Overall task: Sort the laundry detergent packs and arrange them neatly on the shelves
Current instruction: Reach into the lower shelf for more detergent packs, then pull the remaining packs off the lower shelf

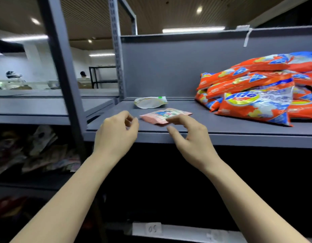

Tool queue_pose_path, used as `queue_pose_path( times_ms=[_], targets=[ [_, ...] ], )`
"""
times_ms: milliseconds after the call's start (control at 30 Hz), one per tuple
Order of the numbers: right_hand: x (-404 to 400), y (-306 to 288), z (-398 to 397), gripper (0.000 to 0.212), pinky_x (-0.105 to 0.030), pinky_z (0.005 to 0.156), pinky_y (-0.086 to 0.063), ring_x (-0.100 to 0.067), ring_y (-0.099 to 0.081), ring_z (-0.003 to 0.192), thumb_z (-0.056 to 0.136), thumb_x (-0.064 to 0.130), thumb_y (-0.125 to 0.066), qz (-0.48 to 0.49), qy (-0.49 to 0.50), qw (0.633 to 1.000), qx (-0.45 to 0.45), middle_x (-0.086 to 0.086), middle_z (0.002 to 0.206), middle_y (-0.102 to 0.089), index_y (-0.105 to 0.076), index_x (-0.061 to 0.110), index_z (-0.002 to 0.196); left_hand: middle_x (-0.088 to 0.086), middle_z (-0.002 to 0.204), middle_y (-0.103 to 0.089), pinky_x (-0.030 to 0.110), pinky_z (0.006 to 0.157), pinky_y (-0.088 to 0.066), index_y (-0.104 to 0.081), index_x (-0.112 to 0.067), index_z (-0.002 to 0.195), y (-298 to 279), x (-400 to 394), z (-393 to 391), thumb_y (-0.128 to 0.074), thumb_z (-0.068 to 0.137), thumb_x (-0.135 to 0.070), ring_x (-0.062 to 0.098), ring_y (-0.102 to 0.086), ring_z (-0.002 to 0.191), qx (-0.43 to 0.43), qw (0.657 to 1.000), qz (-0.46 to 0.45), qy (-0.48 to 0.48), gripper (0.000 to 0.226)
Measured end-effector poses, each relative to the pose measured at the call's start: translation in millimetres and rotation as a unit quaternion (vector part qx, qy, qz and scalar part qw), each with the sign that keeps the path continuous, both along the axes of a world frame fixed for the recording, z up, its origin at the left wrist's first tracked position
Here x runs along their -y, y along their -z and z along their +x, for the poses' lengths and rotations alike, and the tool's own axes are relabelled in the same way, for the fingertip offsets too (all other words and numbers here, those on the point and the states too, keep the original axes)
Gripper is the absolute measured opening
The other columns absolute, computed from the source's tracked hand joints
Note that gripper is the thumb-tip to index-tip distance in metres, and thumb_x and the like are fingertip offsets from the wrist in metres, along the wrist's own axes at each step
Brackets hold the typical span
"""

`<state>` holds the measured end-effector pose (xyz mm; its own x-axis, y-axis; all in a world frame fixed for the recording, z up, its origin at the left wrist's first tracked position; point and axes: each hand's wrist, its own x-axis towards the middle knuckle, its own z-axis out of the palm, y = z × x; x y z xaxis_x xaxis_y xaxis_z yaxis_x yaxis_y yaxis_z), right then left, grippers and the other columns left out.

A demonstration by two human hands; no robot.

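Shelving of grey metal stood before you, and your two bare hands were at the front edge of the shelf (221, 128) at chest height. Your left hand (116, 132) hovered over the front lip with its fingers curled loosely inward, thumb near the forefinger, holding nothing that could be seen. Your right hand (190, 135) lay just right of it, thumb and forefinger parted; the forefinger tip overlapped the near edge of the pink pack (162, 115), but whether it touched or pinched that edge could not be told through the blur.

The pink pack lay flat on the shelf close to the front, between your two hands. Its long axis ran left to right, roughly along the shelf edge, with the right end turned slightly toward the back. Its printed face was up.

Behind it, near the back panel, a white pack (150, 102) with a green corner lay flat, its long axis also left to right. The two were apart.

Well to the right, a heap of orange packs (256, 95) was piled loosely against the back, most with their long axes left to right and tilted at varying angles. A lower shelf at left held mixed packs (37, 151), too dim to identify.
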<state>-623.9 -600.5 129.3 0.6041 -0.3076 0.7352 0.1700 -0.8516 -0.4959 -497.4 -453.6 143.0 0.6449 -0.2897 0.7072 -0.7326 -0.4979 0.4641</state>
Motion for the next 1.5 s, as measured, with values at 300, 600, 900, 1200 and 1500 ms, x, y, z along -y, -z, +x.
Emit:
queue_pose_path(
  times_ms=[300,600,900,1200,1500],
  targets=[
    [-126.0,59.3,57.3,0.018,-0.009,0.089,-0.039,0.001,-0.057,0.099,0.090,0.020,-0.060,0.013,-0.051,0.997,-0.056,0.012,0.104,-0.065,-0.065,0.020,0.107,-0.012,0.061,-0.060,0.025,0.052,-0.043,-0.057,-0.025,0.074,63.6,-150.1,32.1,-0.053,0.089,-0.043,0.004,-0.056,0.061,-0.055,0.997,0.051,-0.036,0.023],
    [-205.3,103.0,119.3,0.020,-0.017,0.089,-0.043,0.001,-0.057,0.100,0.091,0.026,-0.058,-0.006,-0.092,0.987,-0.130,0.015,0.104,-0.063,-0.063,0.024,0.110,-0.011,0.068,-0.061,0.023,0.054,-0.042,-0.055,-0.026,0.078,107.2,-266.7,74.6,-0.048,0.092,-0.045,0.007,-0.057,0.064,-0.116,0.976,0.116,-0.139,0.024],
    [-257.4,133.8,194.9,0.027,-0.007,0.084,-0.035,0.008,-0.049,0.105,0.094,0.037,-0.051,-0.002,-0.136,0.970,-0.200,0.025,0.110,-0.054,-0.057,0.030,0.119,-0.015,0.067,-0.059,0.023,0.052,-0.043,-0.054,-0.031,0.080,143.8,-358.0,137.1,-0.047,0.092,-0.046,0.000,-0.054,0.064,-0.174,0.950,0.138,-0.222,0.020],
    [-320.7,158.8,310.4,0.025,-0.010,0.081,-0.038,0.008,-0.050,0.102,0.095,0.036,-0.051,-0.010,-0.167,0.961,-0.221,0.022,0.110,-0.056,-0.056,0.031,0.119,-0.015,0.068,-0.060,0.026,0.055,-0.050,-0.054,-0.032,0.079,160.5,-434.8,242.4,-0.045,0.093,-0.047,0.003,-0.056,0.063,-0.205,0.931,0.133,-0.271,0.022],
    [-391.0,156.2,462.6,0.023,-0.007,0.070,-0.039,0.004,-0.053,0.099,0.095,0.038,-0.051,0.015,-0.180,0.950,-0.255,0.024,0.105,-0.055,-0.057,0.033,0.117,-0.012,0.073,-0.065,0.025,0.057,-0.048,-0.058,-0.032,0.086,155.3,-520.1,386.5,-0.043,0.093,-0.046,0.008,-0.059,0.068,-0.262,0.907,0.124,-0.307,0.021]
  ],
)
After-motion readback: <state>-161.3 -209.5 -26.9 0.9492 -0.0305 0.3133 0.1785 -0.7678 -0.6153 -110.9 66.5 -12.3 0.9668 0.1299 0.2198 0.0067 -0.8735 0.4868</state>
